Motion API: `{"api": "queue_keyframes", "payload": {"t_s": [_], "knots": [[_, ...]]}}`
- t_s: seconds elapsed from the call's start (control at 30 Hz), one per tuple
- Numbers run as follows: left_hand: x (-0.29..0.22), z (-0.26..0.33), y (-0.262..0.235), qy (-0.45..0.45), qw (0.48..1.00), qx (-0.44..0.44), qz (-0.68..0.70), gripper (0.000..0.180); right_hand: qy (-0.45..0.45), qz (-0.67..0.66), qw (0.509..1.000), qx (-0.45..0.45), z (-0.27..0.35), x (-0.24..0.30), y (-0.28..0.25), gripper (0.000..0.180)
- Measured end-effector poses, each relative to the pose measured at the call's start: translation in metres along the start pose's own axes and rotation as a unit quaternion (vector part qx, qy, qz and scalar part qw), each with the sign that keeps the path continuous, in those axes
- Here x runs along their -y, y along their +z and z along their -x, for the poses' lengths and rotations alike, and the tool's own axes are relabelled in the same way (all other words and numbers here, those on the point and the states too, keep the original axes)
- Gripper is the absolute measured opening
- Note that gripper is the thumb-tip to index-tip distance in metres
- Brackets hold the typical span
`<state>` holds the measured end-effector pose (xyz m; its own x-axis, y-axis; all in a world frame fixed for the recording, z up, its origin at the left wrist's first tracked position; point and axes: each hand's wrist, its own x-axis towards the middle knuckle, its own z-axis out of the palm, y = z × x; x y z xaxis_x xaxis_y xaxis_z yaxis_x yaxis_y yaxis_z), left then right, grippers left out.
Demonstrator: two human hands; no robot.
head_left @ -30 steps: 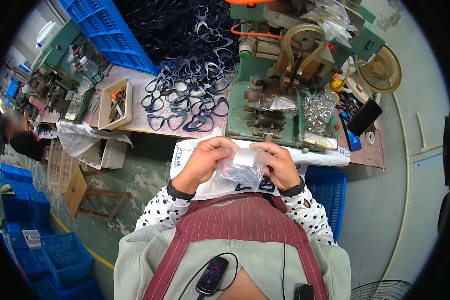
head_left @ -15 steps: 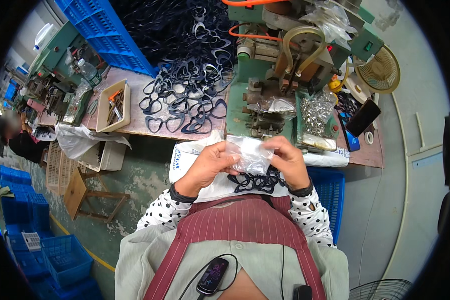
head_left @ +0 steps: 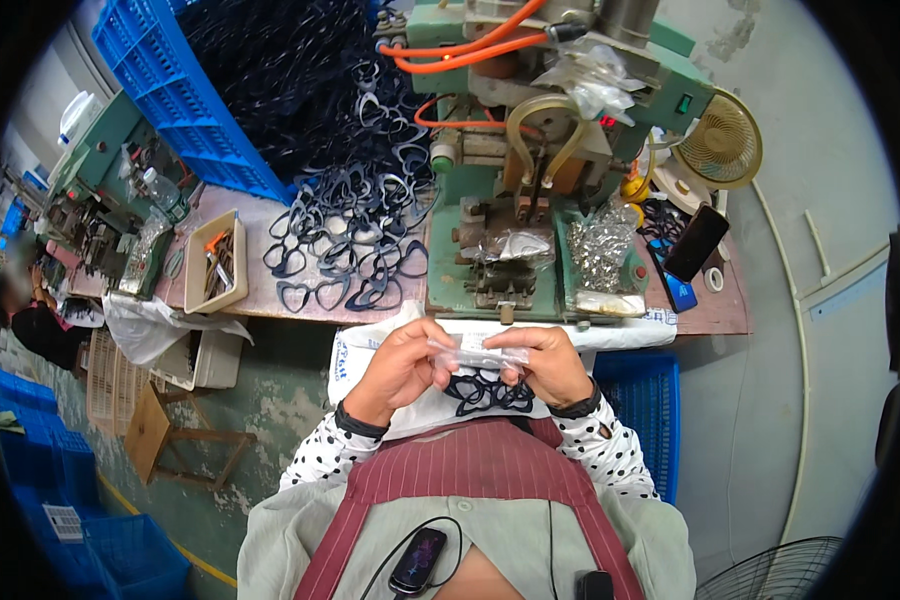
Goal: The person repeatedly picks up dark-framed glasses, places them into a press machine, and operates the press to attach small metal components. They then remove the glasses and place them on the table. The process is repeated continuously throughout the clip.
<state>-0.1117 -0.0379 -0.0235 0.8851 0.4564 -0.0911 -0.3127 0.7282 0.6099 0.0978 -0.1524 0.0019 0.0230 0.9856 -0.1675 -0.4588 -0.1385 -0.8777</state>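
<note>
I see left hand point(head_left: 402, 370) and right hand point(head_left: 547, 366), fingers pinched on opposite ends of a clear plastic bag point(head_left: 478, 355) | bag appears over dark frames point(head_left: 492, 396) | contents too blurred to tell

The plastic bag point(head_left: 478, 357) I hold is clear, glossy and crinkled. The eyeglass frames point(head_left: 490, 396) look like smooth plastic; my apron point(head_left: 470, 465) is matt cloth, the stool point(head_left: 147, 430) wood, the green machine point(head_left: 470, 185) dull painted metal.

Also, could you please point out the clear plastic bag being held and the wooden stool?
Clear plastic bag point(head_left: 477, 356), head view: its crumpled middle.
Wooden stool point(head_left: 148, 434), head view: its flat seat.
</note>
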Motion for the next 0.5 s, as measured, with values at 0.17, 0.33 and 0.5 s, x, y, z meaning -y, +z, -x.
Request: {"api": "queue_keyframes", "payload": {"t_s": [0.17, 0.33, 0.5], "knots": [[-0.022, -0.006, 0.036, -0.061, 0.989, -0.034, -0.129, 0.033, -0.095, 0.194, 0.976, 0.009, 0.006, 0.016, -0.009, 0.036], [-0.011, -0.016, 0.032, -0.036, 0.949, -0.092, -0.299, 0.031, -0.012, 0.172, 0.983, 0.065, 0.009, 0.035, -0.025, 0.042], [-0.005, -0.023, 0.042, 0.043, 0.923, -0.084, -0.373, 0.016, -0.088, 0.276, 0.956, 0.049, 0.002, 0.032, -0.034, 0.052]]}}
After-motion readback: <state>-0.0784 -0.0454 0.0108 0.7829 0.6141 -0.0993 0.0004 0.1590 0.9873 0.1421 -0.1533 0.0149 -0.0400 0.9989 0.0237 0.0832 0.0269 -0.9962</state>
